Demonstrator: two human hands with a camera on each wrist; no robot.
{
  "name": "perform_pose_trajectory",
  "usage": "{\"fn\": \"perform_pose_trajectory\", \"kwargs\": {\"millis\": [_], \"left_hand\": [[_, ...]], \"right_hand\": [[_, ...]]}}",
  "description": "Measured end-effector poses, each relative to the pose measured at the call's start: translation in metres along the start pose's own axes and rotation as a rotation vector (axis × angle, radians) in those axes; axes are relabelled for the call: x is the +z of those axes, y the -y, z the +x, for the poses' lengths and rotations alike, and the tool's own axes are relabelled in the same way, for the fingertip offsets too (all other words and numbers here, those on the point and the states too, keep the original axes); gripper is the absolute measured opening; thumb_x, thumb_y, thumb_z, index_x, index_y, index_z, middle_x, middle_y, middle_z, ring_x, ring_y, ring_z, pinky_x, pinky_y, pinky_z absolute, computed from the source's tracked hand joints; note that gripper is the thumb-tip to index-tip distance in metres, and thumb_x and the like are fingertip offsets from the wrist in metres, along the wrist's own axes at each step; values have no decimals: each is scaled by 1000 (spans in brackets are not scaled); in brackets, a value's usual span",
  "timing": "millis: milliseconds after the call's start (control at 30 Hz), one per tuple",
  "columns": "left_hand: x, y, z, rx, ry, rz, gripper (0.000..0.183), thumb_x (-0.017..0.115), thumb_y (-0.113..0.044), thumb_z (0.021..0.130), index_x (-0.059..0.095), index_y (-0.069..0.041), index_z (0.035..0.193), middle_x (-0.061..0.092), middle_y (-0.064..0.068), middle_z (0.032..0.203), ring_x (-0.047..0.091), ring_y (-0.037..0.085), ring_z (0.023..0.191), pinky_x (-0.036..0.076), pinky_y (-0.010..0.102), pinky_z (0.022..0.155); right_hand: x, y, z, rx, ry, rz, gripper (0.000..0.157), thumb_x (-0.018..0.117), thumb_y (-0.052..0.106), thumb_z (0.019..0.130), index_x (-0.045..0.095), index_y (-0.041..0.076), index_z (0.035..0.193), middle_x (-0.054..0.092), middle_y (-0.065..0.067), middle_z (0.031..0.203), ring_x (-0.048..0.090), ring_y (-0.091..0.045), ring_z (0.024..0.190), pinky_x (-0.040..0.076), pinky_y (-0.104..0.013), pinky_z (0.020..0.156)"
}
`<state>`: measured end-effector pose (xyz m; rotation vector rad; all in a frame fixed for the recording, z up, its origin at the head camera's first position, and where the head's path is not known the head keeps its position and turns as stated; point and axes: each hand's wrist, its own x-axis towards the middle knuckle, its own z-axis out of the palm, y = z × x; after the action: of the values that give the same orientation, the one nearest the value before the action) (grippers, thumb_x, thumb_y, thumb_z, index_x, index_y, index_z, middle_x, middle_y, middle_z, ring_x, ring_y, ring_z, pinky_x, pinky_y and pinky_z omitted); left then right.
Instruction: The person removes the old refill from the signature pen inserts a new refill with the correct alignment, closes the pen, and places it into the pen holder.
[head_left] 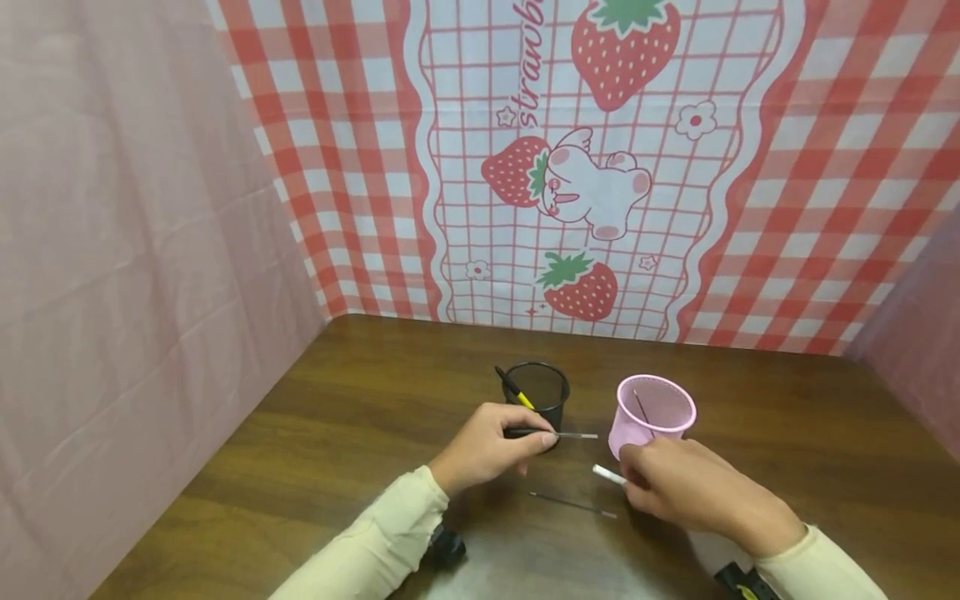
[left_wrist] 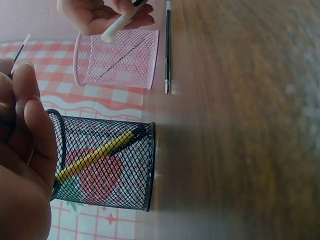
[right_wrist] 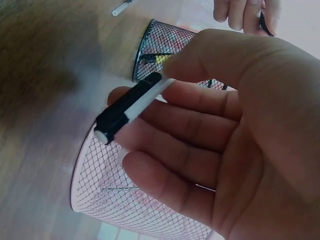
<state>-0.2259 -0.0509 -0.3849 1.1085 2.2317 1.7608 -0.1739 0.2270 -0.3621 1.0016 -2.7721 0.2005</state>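
Observation:
My left hand (head_left: pixel 487 446) pinches a thin pen refill (head_left: pixel 577 436) with a clear end, held level in front of the black mesh cup (head_left: pixel 551 417). A black-and-yellow pen (head_left: pixel 513 387) leans inside that cup. My right hand (head_left: pixel 690 487) grips a white pen (head_left: pixel 607 474) just before the pink mesh cup (head_left: pixel 651 435); in the right wrist view the pen's black clip end (right_wrist: pixel 125 107) sticks out past the fingertips. Another dark refill (head_left: pixel 639 404) leans inside the pink cup. A loose pen refill (head_left: pixel 572 504) lies on the table between my hands.
The brown wooden table (head_left: pixel 360 392) meets a red-and-white checked strawberry cloth (head_left: pixel 360 167) at its back edge. A pale pink cloth (head_left: pixel 135 250) hangs along the left side, and another pinkish cloth (head_left: pixel 911 333) hangs at the right.

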Motion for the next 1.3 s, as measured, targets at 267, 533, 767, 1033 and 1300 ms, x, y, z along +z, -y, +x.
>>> {"fn": "perform_pose_trajectory", "kwargs": {"millis": [267, 533, 767, 1033, 1300], "left_hand": [[-2, 1, -2, 3, 1, 18, 15, 72, -21, 95, 77, -9, 102, 67, 3, 79, 61, 16, 52, 52, 25, 50], [-4, 1, -1, 10, 0, 28, 19, 71, -24, 96, 77, -7, 103, 66, 1, 78, 62, 16, 52, 51, 25, 50], [-4, 1, 0, 7, -3, 26, 17, 71, -24, 96, 77, -9, 103, 65, 9, 76, 61, 16, 52, 51, 24, 50], [-4, 1, 1, 7, -7, 15, 17, 71, -24, 96, 77, -9, 102, 65, 14, 76, 61, 16, 52, 50, 24, 50], [-5, 3, 0, -3, -13, -2, 21, 71, -22, 96, 76, -3, 104, 64, 20, 77, 61, 16, 53, 50, 24, 50]], "right_hand": [[-2, 3, 1, 6, -75, 10, 31, 73, 15, 78, 47, 29, 74, 36, 22, 62, 35, 2, 53, 32, -22, 47], [-4, 3, 2, 14, -141, 4, 34, 76, 17, 75, 45, 31, 74, 34, 23, 62, 35, 2, 53, 32, -22, 48], [-5, 3, 3, 39, -150, 16, 35, 77, 18, 75, 46, 34, 73, 35, 24, 62, 36, 1, 53, 32, -24, 49], [-6, 2, 3, 34, -189, 6, 34, 78, 19, 74, 47, 34, 75, 34, 24, 63, 36, 2, 54, 33, -24, 49], [-6, 2, 5, -6, -248, 18, 34, 78, 16, 74, 49, 32, 76, 35, 26, 63, 35, 3, 55, 34, -24, 49]]}}
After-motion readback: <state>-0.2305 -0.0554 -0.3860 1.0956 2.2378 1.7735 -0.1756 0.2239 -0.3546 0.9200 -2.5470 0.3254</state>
